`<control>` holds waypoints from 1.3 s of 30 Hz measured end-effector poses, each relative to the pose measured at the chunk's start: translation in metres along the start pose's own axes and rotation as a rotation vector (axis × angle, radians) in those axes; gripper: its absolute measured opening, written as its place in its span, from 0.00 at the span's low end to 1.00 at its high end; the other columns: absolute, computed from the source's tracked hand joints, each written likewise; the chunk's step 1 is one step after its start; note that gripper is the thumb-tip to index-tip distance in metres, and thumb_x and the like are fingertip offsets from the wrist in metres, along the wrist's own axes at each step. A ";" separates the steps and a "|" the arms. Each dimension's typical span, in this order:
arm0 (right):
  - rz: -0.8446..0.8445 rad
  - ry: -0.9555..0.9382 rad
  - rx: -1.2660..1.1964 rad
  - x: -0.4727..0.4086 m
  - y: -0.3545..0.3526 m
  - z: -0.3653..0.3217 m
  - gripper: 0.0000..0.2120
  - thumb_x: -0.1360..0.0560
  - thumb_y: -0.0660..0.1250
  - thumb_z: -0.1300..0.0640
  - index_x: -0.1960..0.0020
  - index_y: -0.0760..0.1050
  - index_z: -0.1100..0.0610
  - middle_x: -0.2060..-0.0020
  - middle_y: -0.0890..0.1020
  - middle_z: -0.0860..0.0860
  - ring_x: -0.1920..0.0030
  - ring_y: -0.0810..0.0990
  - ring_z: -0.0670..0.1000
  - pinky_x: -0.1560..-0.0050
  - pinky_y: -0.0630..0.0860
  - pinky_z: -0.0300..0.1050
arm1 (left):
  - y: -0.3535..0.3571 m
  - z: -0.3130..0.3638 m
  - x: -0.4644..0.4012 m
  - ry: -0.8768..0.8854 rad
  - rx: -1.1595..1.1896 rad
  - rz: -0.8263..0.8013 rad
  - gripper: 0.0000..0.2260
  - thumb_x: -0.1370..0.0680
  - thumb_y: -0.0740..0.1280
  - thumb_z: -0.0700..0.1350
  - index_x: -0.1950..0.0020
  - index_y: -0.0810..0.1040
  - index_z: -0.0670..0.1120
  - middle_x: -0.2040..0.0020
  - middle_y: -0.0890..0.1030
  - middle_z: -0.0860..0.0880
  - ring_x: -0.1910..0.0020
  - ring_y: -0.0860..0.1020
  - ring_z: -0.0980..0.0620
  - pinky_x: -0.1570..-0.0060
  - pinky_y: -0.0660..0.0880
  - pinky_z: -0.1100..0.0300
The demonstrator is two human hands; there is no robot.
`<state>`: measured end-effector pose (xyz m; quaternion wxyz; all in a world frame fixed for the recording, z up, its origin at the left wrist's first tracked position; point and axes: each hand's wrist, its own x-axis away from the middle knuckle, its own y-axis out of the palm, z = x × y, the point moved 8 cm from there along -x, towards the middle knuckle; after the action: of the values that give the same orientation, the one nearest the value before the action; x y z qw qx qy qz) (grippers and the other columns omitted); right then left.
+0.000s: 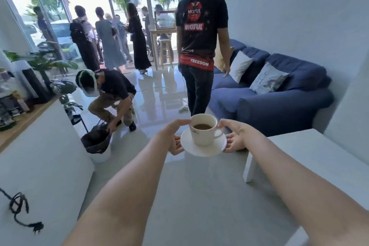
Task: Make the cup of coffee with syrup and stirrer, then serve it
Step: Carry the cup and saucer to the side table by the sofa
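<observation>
Both hands carry saucer [201, 149] w/ coffee cup [203, 129] on it: left grip [174, 139] grasping saucer's left edge, right grip [235, 138] its right edge, above floor.

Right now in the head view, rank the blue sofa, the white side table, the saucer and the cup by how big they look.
1. blue sofa
2. white side table, though it is cut off by the frame and nearer the camera, so its place against the sofa is unsure
3. saucer
4. cup

Both hands hold the saucer.
</observation>
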<state>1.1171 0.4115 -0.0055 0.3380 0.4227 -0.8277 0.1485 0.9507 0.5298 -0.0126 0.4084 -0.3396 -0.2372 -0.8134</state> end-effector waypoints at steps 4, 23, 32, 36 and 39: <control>0.066 0.011 -0.096 -0.017 -0.042 -0.021 0.25 0.38 0.70 0.61 0.43 0.71 0.66 0.48 0.80 0.60 0.51 0.79 0.60 0.56 0.77 0.54 | 0.047 0.033 -0.036 0.002 -0.075 -0.061 0.30 0.40 0.79 0.52 0.46 0.76 0.37 0.58 0.79 0.47 0.64 0.78 0.49 0.58 0.76 0.57; 0.383 -0.013 -0.399 -0.088 -0.297 -0.072 0.29 0.42 0.71 0.62 0.42 0.72 0.65 0.50 0.80 0.60 0.51 0.78 0.60 0.51 0.78 0.53 | 0.327 0.115 -0.176 -0.056 -0.382 -0.325 0.35 0.48 0.82 0.50 0.46 0.77 0.36 0.59 0.86 0.43 0.61 0.84 0.46 0.57 0.81 0.53; 0.472 0.006 -0.462 -0.115 -0.431 -0.088 0.30 0.41 0.69 0.62 0.39 0.71 0.67 0.51 0.80 0.60 0.53 0.79 0.59 0.51 0.78 0.52 | 0.470 0.130 -0.226 -0.080 -0.453 -0.392 0.37 0.43 0.82 0.51 0.40 0.73 0.37 0.49 0.83 0.42 0.54 0.82 0.44 0.58 0.78 0.50; 0.501 0.014 -0.505 -0.124 -0.474 -0.088 0.30 0.40 0.69 0.62 0.38 0.71 0.66 0.52 0.79 0.59 0.54 0.79 0.59 0.53 0.78 0.52 | 0.521 0.133 -0.245 -0.083 -0.510 -0.419 0.37 0.42 0.81 0.51 0.39 0.72 0.38 0.47 0.82 0.41 0.50 0.81 0.43 0.49 0.77 0.49; 0.537 0.015 -0.556 -0.130 -0.506 -0.086 0.29 0.38 0.69 0.61 0.38 0.70 0.66 0.52 0.79 0.58 0.52 0.79 0.59 0.53 0.78 0.53 | 0.561 0.136 -0.260 -0.075 -0.575 -0.450 0.37 0.42 0.81 0.51 0.40 0.72 0.38 0.46 0.81 0.42 0.49 0.80 0.43 0.48 0.76 0.48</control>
<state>1.6129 0.2322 -0.0525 0.3948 0.0819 -0.9151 0.0050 1.5758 0.4401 -0.0571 0.0978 -0.4096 -0.0824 -0.9033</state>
